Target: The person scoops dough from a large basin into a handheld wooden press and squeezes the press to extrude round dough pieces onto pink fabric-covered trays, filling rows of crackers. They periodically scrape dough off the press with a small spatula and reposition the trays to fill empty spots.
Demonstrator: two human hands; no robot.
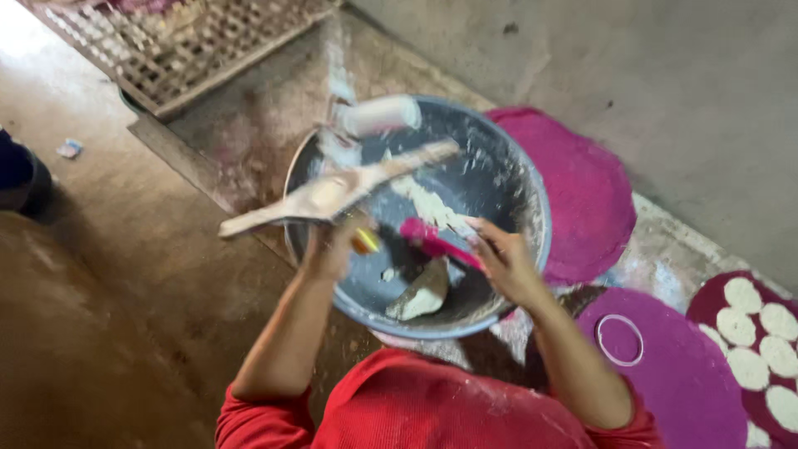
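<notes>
A big grey-blue basin (pixel 532 208), dusted with white flour, sits on the floor in front of me. My left hand (pixel 331 248) is closed under a long wooden paddle (pixel 332 193) that lies tilted across the basin. A small yellow-orange thing (pixel 366 242) shows by its fingers. My right hand (pixel 504 259) grips a pink scraper (pixel 434 241), whose tip is against a white streak of dough (pixel 428 204) on the basin's inside. A pale lump of dough (pixel 420 295) lies at the bottom. A white cylinder (pixel 379 115) rests at the far rim. The picture is motion-blurred.
Round magenta mats lie to the right: one behind the basin (pixel 586 191), one near me (pixel 682 374) with a white ring (pixel 619 339), and one (pixel 706 303) carrying several white dough discs (pixel 761 341). A bamboo lattice tray (pixel 166 41) is far left. A person's dark foot (pixel 21 179) stands at the left edge.
</notes>
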